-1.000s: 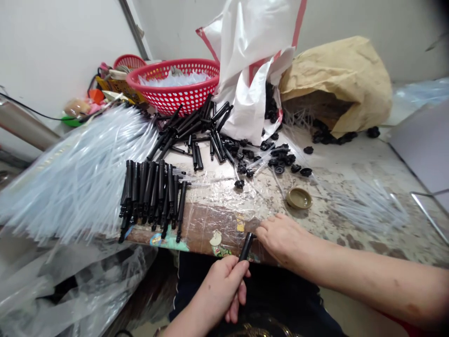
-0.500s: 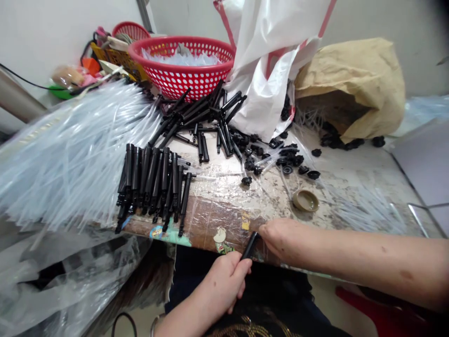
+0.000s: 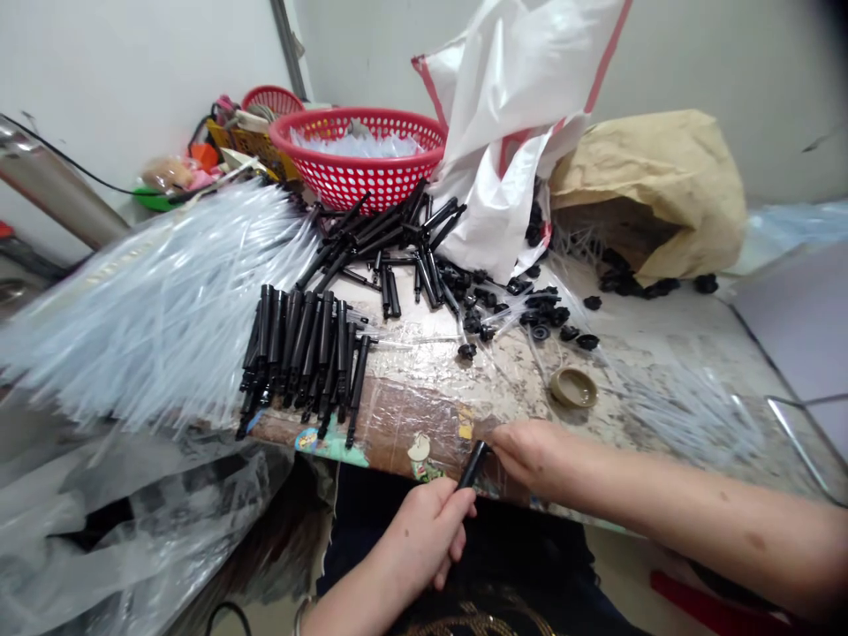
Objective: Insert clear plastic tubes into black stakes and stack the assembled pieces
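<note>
1. My left hand (image 3: pixel 427 521) is closed around a black tube (image 3: pixel 472 466), thumb along it, with its upper end slanting out towards my right hand (image 3: pixel 523 450) at the front edge of the bench (image 3: pixel 424 406).
2. My right hand's fingers are bunched at that upper end; I can't tell whether they pinch anything, as the tips are hidden.
3. Compared with a second ago, those right fingers are curled in more, while the tube keeps much the same slant. To my judgement, the work now sits at that end, with the left hand steadying.
4. To my left, a row of black tubes (image 3: pixel 305 344) lies beside a bundle of clear tubes (image 3: pixel 165 300).
5. Further back are a loose pile of black tubes (image 3: pixel 377 231), black caps (image 3: pixel 547 305) and a red basket (image 3: pixel 331 177).
6. A small dish (image 3: pixel 573 388) sits just beyond my right forearm.
7. A white sack (image 3: pixel 503 132) partly hides caps behind it, near a paper bag (image 3: pixel 655 168).
</note>
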A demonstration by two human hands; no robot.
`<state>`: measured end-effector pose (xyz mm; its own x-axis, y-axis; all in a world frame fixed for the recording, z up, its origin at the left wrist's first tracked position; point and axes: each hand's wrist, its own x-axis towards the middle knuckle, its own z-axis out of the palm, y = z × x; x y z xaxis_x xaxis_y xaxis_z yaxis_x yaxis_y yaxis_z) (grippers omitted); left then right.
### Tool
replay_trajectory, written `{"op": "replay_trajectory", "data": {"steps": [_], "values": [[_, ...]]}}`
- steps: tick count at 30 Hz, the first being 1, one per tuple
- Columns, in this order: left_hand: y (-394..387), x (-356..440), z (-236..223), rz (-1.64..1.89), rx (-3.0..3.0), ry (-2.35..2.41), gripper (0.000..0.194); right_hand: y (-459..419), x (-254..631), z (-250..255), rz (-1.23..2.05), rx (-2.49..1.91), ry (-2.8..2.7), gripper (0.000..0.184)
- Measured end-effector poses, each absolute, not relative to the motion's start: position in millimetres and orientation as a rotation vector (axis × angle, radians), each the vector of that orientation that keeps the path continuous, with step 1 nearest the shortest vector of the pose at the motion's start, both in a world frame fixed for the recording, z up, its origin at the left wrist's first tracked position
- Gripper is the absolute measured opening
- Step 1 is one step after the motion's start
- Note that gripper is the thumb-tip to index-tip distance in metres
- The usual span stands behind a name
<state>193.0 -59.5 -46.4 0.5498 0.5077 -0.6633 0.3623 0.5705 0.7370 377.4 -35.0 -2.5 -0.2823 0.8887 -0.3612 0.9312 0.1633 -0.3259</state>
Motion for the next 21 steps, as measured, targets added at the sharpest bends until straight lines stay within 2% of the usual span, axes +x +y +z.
{"op": "replay_trajectory", "data": {"steps": [4, 10, 21], "values": [[-59.8, 183.4, -33.9, 0.255, 1.131, 1.106, 0.025, -46.5, 376.7, 2.4, -0.942, 1.909, 2.458, 0.028], [-57.5, 170.6, -16.6, 0.475, 1.277, 1.104, 0.029, -64.1, 375.5, 21.3, -1.355, 2.221, 2.516, 0.028], [-61.4, 178.3, -15.9, 0.553, 1.095, 1.022, 0.039, -69.5, 373.3, 41.5, -1.467, 2.32, 2.582, 0.029]]}}
